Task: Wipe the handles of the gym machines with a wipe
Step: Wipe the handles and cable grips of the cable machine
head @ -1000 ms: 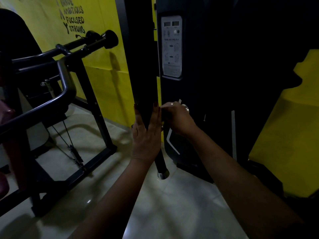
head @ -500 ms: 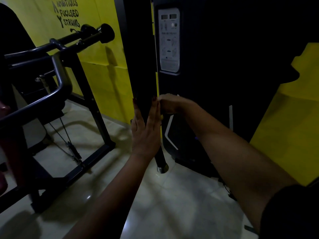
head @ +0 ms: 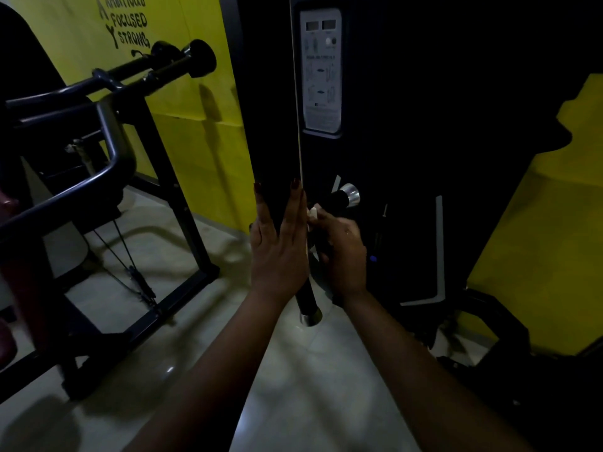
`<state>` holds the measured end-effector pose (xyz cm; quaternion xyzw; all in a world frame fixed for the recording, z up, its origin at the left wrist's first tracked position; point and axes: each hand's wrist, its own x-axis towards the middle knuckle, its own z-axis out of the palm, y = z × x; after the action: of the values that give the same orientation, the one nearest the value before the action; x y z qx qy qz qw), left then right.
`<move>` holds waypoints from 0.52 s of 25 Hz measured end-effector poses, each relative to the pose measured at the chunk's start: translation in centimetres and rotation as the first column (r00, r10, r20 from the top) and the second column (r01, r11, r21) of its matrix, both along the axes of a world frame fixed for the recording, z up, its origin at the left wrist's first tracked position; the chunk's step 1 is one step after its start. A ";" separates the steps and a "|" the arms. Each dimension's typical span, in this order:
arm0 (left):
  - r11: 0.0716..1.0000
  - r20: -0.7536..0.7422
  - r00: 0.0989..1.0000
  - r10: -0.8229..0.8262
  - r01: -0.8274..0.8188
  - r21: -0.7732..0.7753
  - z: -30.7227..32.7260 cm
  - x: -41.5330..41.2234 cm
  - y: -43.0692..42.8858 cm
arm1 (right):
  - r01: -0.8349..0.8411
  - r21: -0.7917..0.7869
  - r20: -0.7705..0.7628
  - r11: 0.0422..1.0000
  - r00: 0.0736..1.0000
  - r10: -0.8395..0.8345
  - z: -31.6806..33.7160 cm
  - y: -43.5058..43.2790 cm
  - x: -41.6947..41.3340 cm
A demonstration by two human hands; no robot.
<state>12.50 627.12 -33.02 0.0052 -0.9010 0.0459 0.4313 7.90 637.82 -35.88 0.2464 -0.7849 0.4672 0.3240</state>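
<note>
Our left hand [head: 277, 246], fingers straight, presses a black bar [head: 306, 298]. Our right hand [head: 342, 249], curled, apparently grips the wipe [head: 314, 214] on the chrome-capped handle [head: 337, 201]. Mid-wipe, we judge; the neighbouring machine's handles [head: 195, 60] remain.

wall [head: 182, 76]: "AMBITIOUS", "FOCUSED", "STRONG" are painted up-left of fingers [head: 295, 203] | placard [head: 321, 93]: print above fingers cannot be read

This is a gym: a black machine frame [head: 176, 203] with a cable [head: 140, 283], an exercise chart [head: 321, 73] on a weight tower [head: 408, 93], and a yellow wall [head: 189, 102] painted "FOCUSED, STRONG".
</note>
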 end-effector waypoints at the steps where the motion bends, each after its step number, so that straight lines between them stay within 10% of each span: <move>1: 1.000 0.002 1.000 0.008 -0.008 0.000 -0.1 0.0 0.0 | -0.016 -0.185 0.060 0.983 0.998 0.028 0.0 -0.9 1.0; 5: 1.000 0.023 0.999 0.031 -0.031 -0.001 -0.1 -0.1 -0.2 | 0.205 -0.797 0.442 0.568 0.839 0.317 0.8 -4.6 1.8; 8: 0.999 0.034 0.999 0.039 -0.038 -0.012 0.0 0.1 -0.2 | 0.221 -0.937 0.348 0.272 0.498 0.794 0.6 -4.6 -0.5; 13: 0.999 0.019 1.000 0.020 -0.019 -0.037 0.0 0.2 -0.3 | 0.204 -0.970 0.167 0.129 0.181 0.969 3.2 -3.1 -3.6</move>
<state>12.68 626.84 -33.06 0.0057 -0.9041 0.0670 0.4219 4.31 634.77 -32.69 -0.0139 -0.2426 0.9303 -0.2747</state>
